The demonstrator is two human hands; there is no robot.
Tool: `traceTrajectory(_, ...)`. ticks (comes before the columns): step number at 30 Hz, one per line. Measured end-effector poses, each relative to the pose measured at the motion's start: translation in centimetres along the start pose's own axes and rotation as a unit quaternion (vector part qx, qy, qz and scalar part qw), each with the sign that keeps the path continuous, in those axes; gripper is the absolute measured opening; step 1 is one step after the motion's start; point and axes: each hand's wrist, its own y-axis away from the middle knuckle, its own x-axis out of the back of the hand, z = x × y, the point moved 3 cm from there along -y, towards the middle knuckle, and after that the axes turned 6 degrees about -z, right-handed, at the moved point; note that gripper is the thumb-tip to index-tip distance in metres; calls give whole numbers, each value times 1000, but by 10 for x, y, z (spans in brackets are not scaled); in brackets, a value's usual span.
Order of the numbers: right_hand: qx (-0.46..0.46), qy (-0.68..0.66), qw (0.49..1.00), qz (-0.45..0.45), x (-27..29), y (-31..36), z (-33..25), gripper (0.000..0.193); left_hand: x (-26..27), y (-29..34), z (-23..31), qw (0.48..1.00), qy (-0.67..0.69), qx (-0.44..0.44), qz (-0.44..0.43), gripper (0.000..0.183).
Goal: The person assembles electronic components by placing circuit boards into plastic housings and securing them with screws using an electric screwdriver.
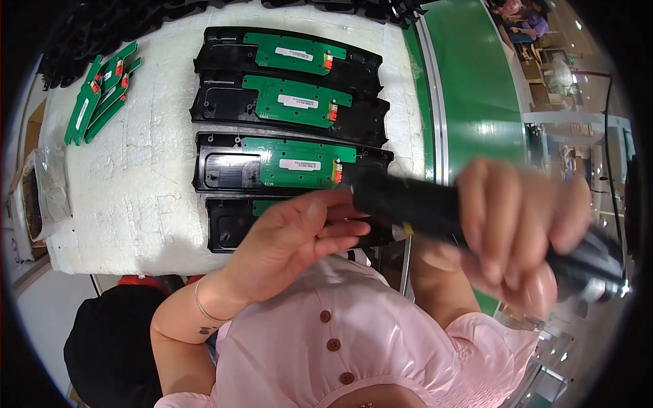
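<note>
White work surface (pixel 149 177): we are seeing it lying under the parts. Green strip (pixel 476 88): running along its right side. Black plastic housings (pixel 231 166), four: lying in a column, each bearing a green circuit board (pixel 279 170). Elongated black piece (pixel 415 204), raised at right: blurring, so we are leaving its kind open. Right hand (pixel 517 228): curling its fingers closed around this piece; we are judging its handling the present step. Left hand (pixel 286 234): holding fingers loosely parted by its near end, apparently gripping nothing, contact unclear; the next move, we are judging, is calling for steadying that end. Loose circuit boards (pixel 105 95): overlapping at left. Red-and-white connectors (pixel 338 170): sitting on the boards.
</note>
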Motion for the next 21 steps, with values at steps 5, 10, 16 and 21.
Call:
traceTrajectory(5,-81,125,979,136,10,-3,52,26,2,2,-3,994,-55,90,38,39)
traceTrajectory(10,-110,129,978,125,18,-2,61,24,3,9,-1,991,-102,80,15,29)
traceTrajectory(16,-173,189,961,103,7,-7,60,23,5,10,4,991,-122,49,3,15)
traceTrajectory(21,-164,224,960,28,4,-7,64,22,9,10,5,992,-95,-32,80,12)
